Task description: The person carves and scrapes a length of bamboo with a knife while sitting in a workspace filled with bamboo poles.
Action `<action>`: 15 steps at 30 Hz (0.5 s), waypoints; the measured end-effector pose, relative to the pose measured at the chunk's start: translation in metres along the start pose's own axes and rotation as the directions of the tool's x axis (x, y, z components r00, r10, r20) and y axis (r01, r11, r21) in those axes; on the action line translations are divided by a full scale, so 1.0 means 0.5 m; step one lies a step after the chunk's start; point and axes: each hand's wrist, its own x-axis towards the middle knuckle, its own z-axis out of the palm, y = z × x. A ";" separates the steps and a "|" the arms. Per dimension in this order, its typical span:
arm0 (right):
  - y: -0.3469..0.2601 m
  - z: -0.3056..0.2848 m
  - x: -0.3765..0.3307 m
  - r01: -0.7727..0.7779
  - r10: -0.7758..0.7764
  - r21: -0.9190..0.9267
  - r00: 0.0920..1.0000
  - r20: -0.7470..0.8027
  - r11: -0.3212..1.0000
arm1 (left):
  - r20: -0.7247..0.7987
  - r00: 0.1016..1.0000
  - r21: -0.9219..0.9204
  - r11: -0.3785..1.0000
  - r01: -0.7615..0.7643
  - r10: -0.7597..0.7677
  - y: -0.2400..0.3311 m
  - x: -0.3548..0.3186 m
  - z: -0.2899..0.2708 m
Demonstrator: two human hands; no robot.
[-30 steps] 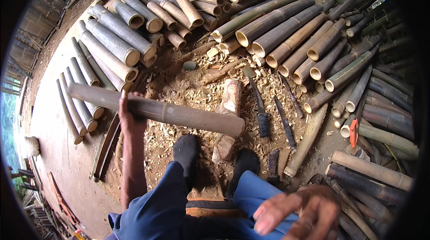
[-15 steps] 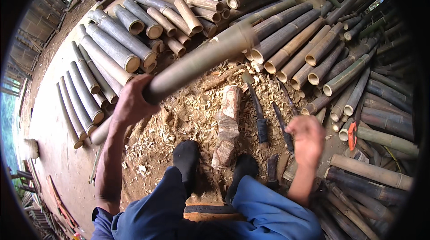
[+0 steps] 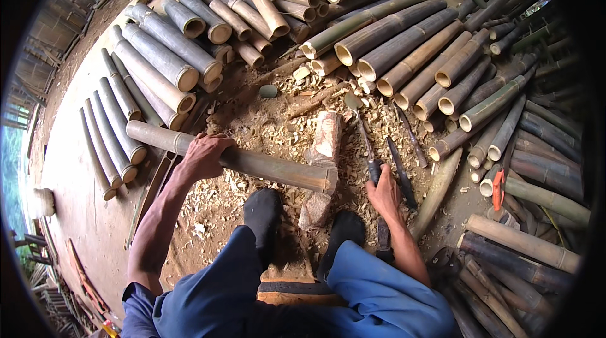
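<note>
My left hand [image 3: 205, 155] is shut on a long bamboo pole [image 3: 271, 169], gripping it from above near its left third. The pole lies almost level in front of my knees, and its cut right end rests against a chipped wooden chopping block [image 3: 326, 139]. My right hand [image 3: 385, 194] is down on the ground right of the block, fingers on the dark handle of a long knife [image 3: 366, 142] lying in the chips. Whether the fingers have closed round the handle is unclear. A second dark blade [image 3: 401, 171] lies just right of that hand.
Cut bamboo poles are stacked in a ring: thick grey ones [image 3: 161, 63] at the left, tan and green ones [image 3: 404, 54] at the back and right. Wood chips [image 3: 271, 126] cover the ground. My dark shoes [image 3: 262, 215] flank the block. An orange-handled tool [image 3: 497, 188] lies at the right.
The pole, lifted and tilted up half a second ago, has come down to lie against the block. My right hand has dropped from mid-air, down and left, onto the knife handle.
</note>
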 end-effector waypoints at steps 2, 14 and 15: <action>0.026 0.046 0.002 0.241 -0.247 -0.060 0.915 -0.319 0.969 | 0.005 1.000 0.040 0.999 0.004 -0.004 0.001 0.001 -0.009; -0.009 0.019 -0.100 0.439 -0.453 0.279 0.891 -0.016 0.854 | 0.071 0.995 0.138 0.988 -0.073 0.063 0.029 0.077 0.038; -0.049 0.004 -0.108 0.475 -0.486 0.225 0.874 -0.010 0.851 | 0.093 0.995 0.128 0.991 -0.049 0.038 0.026 0.076 0.039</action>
